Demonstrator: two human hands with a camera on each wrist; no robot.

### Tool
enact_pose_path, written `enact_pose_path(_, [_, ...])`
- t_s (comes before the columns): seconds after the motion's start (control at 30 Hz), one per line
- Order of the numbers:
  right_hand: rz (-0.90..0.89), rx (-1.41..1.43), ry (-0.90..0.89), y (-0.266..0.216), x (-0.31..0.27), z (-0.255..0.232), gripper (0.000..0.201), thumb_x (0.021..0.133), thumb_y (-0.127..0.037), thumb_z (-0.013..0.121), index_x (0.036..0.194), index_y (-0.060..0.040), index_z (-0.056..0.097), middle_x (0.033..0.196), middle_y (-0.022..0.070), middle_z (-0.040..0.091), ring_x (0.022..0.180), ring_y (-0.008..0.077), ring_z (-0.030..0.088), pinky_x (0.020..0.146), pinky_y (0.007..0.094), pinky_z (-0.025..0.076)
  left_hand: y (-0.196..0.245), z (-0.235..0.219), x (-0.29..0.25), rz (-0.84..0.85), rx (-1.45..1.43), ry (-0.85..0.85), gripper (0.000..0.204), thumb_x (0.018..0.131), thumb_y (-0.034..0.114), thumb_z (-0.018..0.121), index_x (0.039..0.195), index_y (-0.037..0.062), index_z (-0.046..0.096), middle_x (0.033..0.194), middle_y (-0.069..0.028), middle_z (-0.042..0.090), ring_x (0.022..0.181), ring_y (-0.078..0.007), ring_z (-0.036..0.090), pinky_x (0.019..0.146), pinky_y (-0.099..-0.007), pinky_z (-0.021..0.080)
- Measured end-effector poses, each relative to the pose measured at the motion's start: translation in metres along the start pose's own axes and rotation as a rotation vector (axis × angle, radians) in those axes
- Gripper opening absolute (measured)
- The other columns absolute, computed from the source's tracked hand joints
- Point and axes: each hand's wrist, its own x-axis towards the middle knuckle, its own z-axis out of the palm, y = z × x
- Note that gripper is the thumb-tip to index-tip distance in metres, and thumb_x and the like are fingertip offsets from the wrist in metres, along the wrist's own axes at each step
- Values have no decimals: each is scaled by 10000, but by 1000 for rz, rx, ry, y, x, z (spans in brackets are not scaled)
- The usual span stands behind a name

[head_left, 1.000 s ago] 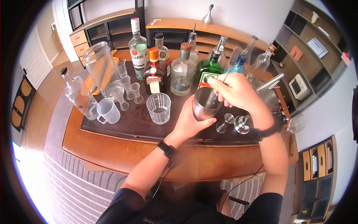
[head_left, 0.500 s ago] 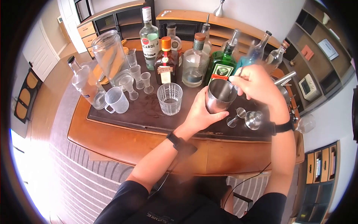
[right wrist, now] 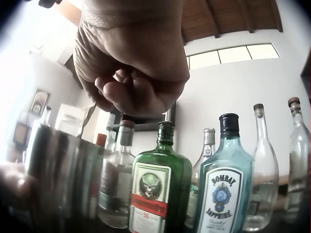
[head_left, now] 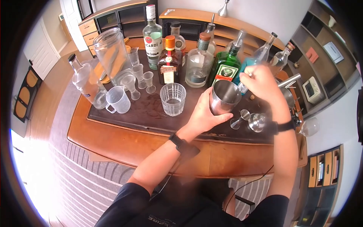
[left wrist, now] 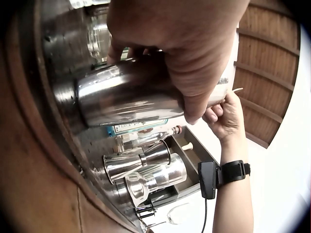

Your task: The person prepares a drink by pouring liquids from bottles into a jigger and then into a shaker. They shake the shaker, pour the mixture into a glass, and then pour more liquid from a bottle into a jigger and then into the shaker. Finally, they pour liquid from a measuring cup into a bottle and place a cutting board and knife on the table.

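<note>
My left hand [head_left: 206, 113] grips a steel shaker tin [head_left: 223, 108] around its side, thumb across the near face. In the left wrist view the tin [left wrist: 131, 94] stands upright on the dark tabletop. Over the rim, my right hand [head_left: 261, 85] is curled, pinching the twisted stem of a bar spoon [right wrist: 88, 120] that slants down into the tin. The spoon's lower end is hidden inside. Close to the tin are a double jigger [head_left: 240, 119] and a shiny bell-shaped metal piece [head_left: 257, 122]. A cut-glass tumbler [head_left: 172, 100] stands left of my left hand.
Behind the tin stand a green Jägermeister bottle [head_left: 226, 67], a blue Bombay Sapphire bottle [right wrist: 226, 179] and several other bottles. Farther left are small stemmed glasses [head_left: 149, 82], a plastic measuring jug [head_left: 119, 100] and a large glass jar [head_left: 111, 53]. A stemmed glass [head_left: 310, 126] sits at the far right.
The view has shifted, so the tabletop things appear farther right. My right hand has moved right relative to the tin's rim, fingers more curled. My left hand keeps its hold.
</note>
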Motion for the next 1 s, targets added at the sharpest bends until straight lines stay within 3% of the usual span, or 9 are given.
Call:
enact_pose_path(0.1, [58,270,-108,-20,-11,-2,463,983,-300,675,632,-22,560,525,-13,469,469,64,441,450,287,337,2,-1,0,3,43,6,1136,682,380,938,1522,-22,287,1436,-245,446,1348,-353,470,1123,-430,409])
enact_pose_path(0.2, [28,181,-75,-46,-6,1,416,1010,-309,620,803,43,698,569,103,572,529,137,521,548,318,428,2,-1,0,17,26,-1,1120,687,367,936,1520,-16,292,1428,-242,451,1338,-352,475,1123,-431,407])
enact_pose_path(0.23, [5,187,-40,-43,0,6,436,1006,-369,625,864,27,739,592,76,613,496,112,526,507,288,426,2,-1,0,24,18,-5,1114,689,363,935,1519,-14,295,1424,-240,453,1334,-351,477,1122,-432,407])
enact_pose_path(0.33, [231,327,-74,-42,9,9,471,1002,-418,623,863,12,753,609,63,643,453,110,547,461,268,433,2,-1,0,19,-46,-26,1097,696,351,932,1518,-6,300,1414,-237,459,1324,-350,482,1121,-433,406])
enact_pose_path(0.47, [265,274,-122,-26,5,-3,476,997,-426,643,823,13,700,580,63,623,407,97,538,386,248,394,-3,0,1,25,-24,-13,1121,689,371,933,1517,-27,291,1428,-250,447,1343,-355,469,1128,-432,400])
enact_pose_path(0.6, [394,427,-187,-30,-5,-9,489,970,-451,670,796,6,668,619,76,640,457,122,587,414,248,471,-2,0,0,-14,21,-7,1165,678,407,934,1511,-68,272,1449,-273,432,1370,-370,450,1137,-435,393])
enact_pose_path(0.77, [256,595,-300,-45,1,-1,323,985,-309,657,960,13,657,738,82,669,643,143,665,471,254,515,-5,-1,1,21,49,-13,1160,680,407,931,1507,-71,274,1431,-279,450,1364,-376,454,1136,-436,393])
enact_pose_path(0.9, [214,382,-133,-36,9,5,196,991,-191,609,972,0,651,777,70,685,622,120,637,536,254,510,-2,0,0,25,17,-4,1147,681,398,931,1503,-69,281,1421,-280,459,1349,-380,467,1131,-441,394])
enact_pose_path(1.0, [242,227,-165,-32,5,-4,223,1002,-211,605,919,-6,636,743,50,671,591,107,625,515,251,497,6,-3,0,29,67,-2,1140,681,393,931,1501,-66,286,1418,-280,461,1339,-380,476,1124,-441,400])
